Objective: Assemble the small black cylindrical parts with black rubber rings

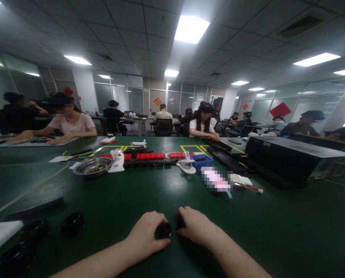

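Note:
Low over the green table (126, 197), my left hand (147, 233) curls its thumb and fingers around a small black cylindrical part with a round hole in its end (167, 230). My right hand (197, 225) is close beside it on the right, fingers bent around a dark piece (181, 221) that is mostly hidden and cannot be made out. A gap separates the two hands. Off to the left lie black ring-shaped parts, one of them nearest my left forearm (72, 224) and another further left (35, 230).
A black bar (36, 208) and a white slab (1, 236) lie at left. Further back stand a metal bowl (87, 170), white figurine (117, 161), white stand (186, 164), blue tray (201, 161) and large black case (276, 160). Co-workers sit across the table.

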The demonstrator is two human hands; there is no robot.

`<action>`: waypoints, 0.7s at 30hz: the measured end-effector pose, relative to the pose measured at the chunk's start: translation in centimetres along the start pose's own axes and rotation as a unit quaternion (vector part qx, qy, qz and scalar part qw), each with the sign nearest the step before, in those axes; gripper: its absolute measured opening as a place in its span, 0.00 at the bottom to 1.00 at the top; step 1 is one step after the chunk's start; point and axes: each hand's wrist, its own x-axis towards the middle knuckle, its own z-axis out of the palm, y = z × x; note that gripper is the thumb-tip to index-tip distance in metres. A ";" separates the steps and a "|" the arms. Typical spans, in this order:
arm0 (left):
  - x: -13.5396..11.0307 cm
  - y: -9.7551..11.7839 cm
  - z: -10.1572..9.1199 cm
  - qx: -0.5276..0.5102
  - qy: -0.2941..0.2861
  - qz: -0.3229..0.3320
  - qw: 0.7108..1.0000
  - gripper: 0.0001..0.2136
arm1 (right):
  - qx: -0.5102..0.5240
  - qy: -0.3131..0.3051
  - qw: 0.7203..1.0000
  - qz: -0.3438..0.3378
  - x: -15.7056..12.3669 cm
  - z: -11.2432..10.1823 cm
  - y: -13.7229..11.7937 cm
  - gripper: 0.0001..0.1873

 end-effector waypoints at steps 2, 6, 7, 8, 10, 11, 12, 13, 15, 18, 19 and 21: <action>-0.2 0.4 -1.2 0.054 -0.028 -0.019 0.998 0.12 | 0.004 -0.008 1.000 -0.012 -0.2 0.0 -0.2 0.21; -2.0 0.5 -4.3 0.141 -0.098 -0.041 0.984 0.12 | 0.017 -0.016 0.999 -0.022 -0.3 -0.2 0.0 0.23; -2.8 0.2 -5.0 0.152 -0.105 -0.059 0.981 0.12 | 0.020 -0.018 0.999 -0.023 -0.3 -0.2 0.0 0.23; -3.6 -0.3 -5.6 0.161 -0.106 -0.081 0.978 0.12 | 0.024 -0.018 0.999 -0.023 -0.3 -0.3 0.0 0.23; -5.5 -1.7 -6.5 0.186 -0.097 -0.123 0.970 0.12 | 0.031 -0.018 0.999 -0.025 -0.2 -0.2 0.1 0.23; -6.5 -2.5 -6.8 0.203 -0.089 -0.143 0.965 0.12 | 0.034 -0.018 0.999 -0.026 -0.2 -0.2 0.1 0.23; -7.5 -3.3 -7.0 0.219 -0.082 -0.162 0.959 0.13 | 0.036 -0.017 0.999 -0.027 -0.2 -0.2 0.2 0.23; -8.5 -4.2 -7.2 0.235 -0.075 -0.182 0.952 0.14 | 0.039 -0.017 0.999 -0.029 -0.2 -0.1 0.2 0.24; -10.4 -5.8 -7.4 0.266 -0.053 -0.207 0.940 0.15 | 0.045 -0.015 0.998 -0.031 -0.1 0.0 0.4 0.25; -12.6 -7.7 -7.3 0.320 -0.006 -0.225 0.920 0.16 | 0.051 -0.015 0.998 -0.032 0.1 0.1 0.6 0.26; -13.1 -8.2 -7.2 0.338 0.010 -0.226 0.914 0.17 | 0.052 -0.016 0.998 -0.032 0.1 0.1 0.6 0.27; -13.9 -8.9 -6.7 0.367 0.033 -0.227 0.901 0.20 | 0.054 -0.017 0.998 -0.032 0.2 0.1 0.6 0.27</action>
